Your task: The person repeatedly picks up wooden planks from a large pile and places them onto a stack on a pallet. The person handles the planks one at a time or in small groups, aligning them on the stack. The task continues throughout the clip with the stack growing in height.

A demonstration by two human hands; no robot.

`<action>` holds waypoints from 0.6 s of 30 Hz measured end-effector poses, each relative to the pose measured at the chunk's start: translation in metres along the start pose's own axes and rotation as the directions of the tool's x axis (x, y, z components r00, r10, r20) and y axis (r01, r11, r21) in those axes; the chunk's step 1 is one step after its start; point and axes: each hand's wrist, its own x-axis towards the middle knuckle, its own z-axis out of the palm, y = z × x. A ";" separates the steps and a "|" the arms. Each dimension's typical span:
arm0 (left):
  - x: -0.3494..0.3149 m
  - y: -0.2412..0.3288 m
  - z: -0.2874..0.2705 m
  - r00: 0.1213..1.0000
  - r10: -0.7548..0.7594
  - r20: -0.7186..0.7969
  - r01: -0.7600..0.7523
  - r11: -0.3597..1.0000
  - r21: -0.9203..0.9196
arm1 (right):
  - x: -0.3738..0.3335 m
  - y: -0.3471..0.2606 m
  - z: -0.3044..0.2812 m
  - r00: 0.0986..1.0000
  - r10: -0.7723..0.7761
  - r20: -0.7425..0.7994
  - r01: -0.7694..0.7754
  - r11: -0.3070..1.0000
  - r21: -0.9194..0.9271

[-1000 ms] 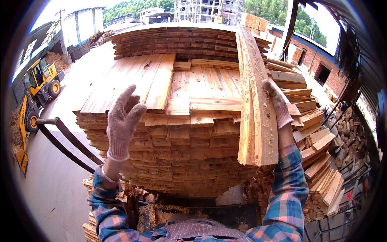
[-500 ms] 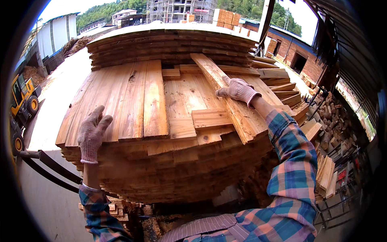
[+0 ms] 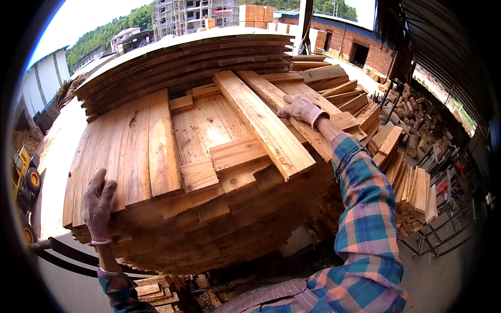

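Observation:
My left hand (image 3: 97,206), in a knitted work glove, rests at the front left corner of a large stack of sawn boards (image 3: 104,151). Its fingers are stretched out, with the thumb apart, and it holds nothing. My right hand (image 3: 303,111), gloved likewise, is closed over a long wooden plank (image 3: 271,95) that lies slantwise on the right side of the stack; its fingertips curl over the left edge. Just left of that, another long plank (image 3: 261,125) lies at a slant on the boards. A short wood block (image 3: 237,153) sits beside it.
Behind, a higher layer of boards (image 3: 182,60) rises across the stack. Loose boards (image 3: 334,86) jut out at the right. Farther right are a log pile (image 3: 417,115), a metal frame (image 3: 443,235) and leaning offcuts (image 3: 417,193). A yellow loader (image 3: 23,177) stands far left.
The view has turned to the right. My right hand has let go of the first plank, which lies left of it, and has taken hold of another. My left hand stays at the stack's corner.

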 end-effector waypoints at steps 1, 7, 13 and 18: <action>0.002 -0.002 0.005 0.999 0.027 -0.023 -0.027 0.999 0.022 | 0.009 0.026 0.001 1.000 0.018 -0.025 -0.012 0.978 0.209; -0.003 0.008 0.000 0.998 0.029 -0.062 -0.013 0.967 0.254 | -0.026 -0.092 -0.051 0.973 -0.231 -0.005 0.229 0.959 0.169; 0.001 0.011 0.002 0.998 0.037 -0.053 -0.019 0.952 0.305 | -0.012 -0.224 0.041 0.943 -0.199 0.266 0.240 0.962 -0.130; -0.001 0.020 0.000 0.994 0.075 -0.081 -0.043 0.938 0.344 | 0.028 -0.232 0.099 0.881 -0.453 0.140 0.462 0.885 -0.046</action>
